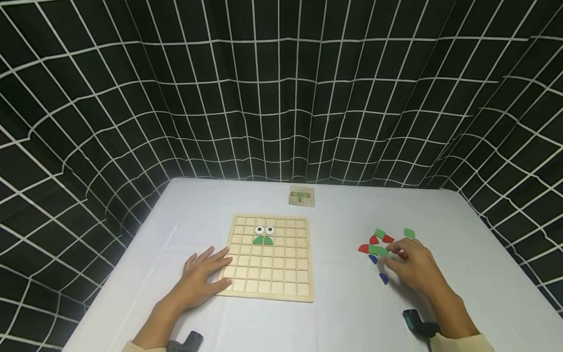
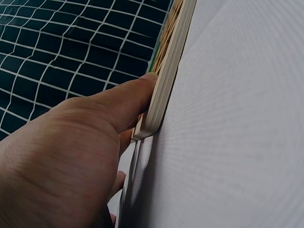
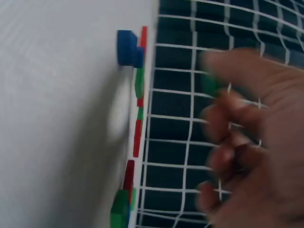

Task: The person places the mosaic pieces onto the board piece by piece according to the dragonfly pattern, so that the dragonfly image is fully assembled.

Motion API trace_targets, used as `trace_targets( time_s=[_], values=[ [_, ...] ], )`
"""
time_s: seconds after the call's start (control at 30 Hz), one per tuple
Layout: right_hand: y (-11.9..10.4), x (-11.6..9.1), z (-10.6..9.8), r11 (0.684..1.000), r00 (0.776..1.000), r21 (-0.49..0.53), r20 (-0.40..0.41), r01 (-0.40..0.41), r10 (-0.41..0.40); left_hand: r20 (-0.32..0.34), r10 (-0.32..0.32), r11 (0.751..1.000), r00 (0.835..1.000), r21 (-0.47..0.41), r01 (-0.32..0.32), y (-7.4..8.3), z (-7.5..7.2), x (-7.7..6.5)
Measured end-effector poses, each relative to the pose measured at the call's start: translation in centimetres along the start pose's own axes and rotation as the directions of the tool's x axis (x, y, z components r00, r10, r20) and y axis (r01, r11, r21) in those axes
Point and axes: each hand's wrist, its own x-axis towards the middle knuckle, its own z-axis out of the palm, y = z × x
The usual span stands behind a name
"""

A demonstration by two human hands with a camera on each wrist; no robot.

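Note:
A wooden grid board (image 1: 277, 297) lies left of the middle of the table. Two white eye pieces (image 1: 265, 230) sit side by side in its cells, above two green quarter-round pieces (image 1: 263, 240). My left hand (image 1: 198, 281) rests at the board's left edge with fingers spread, the thumb over the near corner. Over at the right, my right hand (image 1: 415, 264) is raised above the loose pieces. Between its thumb and finger it pinches a small green piece (image 3: 210, 84), blurred in the right wrist view. Below that hand lie red pieces (image 1: 363, 248) and blue half-round pieces (image 1: 384, 278).
A small pattern card (image 1: 301, 196) lies beyond the board near the table's far edge. Several green and red pieces are scattered around the right hand, with a green square (image 1: 409, 233) behind it. A black grid-patterned curtain (image 1: 281, 98) surrounds the white table (image 1: 338, 313).

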Motion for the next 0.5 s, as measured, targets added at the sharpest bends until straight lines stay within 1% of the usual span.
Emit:
trace_targets(
  time_s=[0.1,0.2,0.3,0.37,0.5],
  values=[
    [-1.6,0.0,-0.4,0.997,0.996,0.034,-0.067,0.065,-0.063,0.001,0.007,1.0,1.0,0.002,-0.007,0.1,0.1,0.0],
    [-3.3,0.4,-0.6,0.984,0.978,0.061,-0.136,0.168,-0.158,-0.005,0.008,1.0,1.0,-0.003,-0.008,0.3,0.0,0.0],
    [-5.3,0.8,-0.6,0.968,0.959,0.072,-0.171,0.242,-0.227,-0.005,0.009,1.0,1.0,-0.004,-0.009,0.3,0.0,0.0],
    [-6.7,1.0,-0.5,0.963,0.956,0.084,-0.167,0.256,-0.24,-0.002,0.01,1.0,1.0,-0.004,-0.01,0.3,0.0,0.0],
    [-9.4,1.4,0.1,0.966,0.966,0.111,-0.142,0.233,-0.217,-0.003,0.011,1.0,1.0,-0.002,-0.011,0.1,0.0,-0.1]
  ],
)
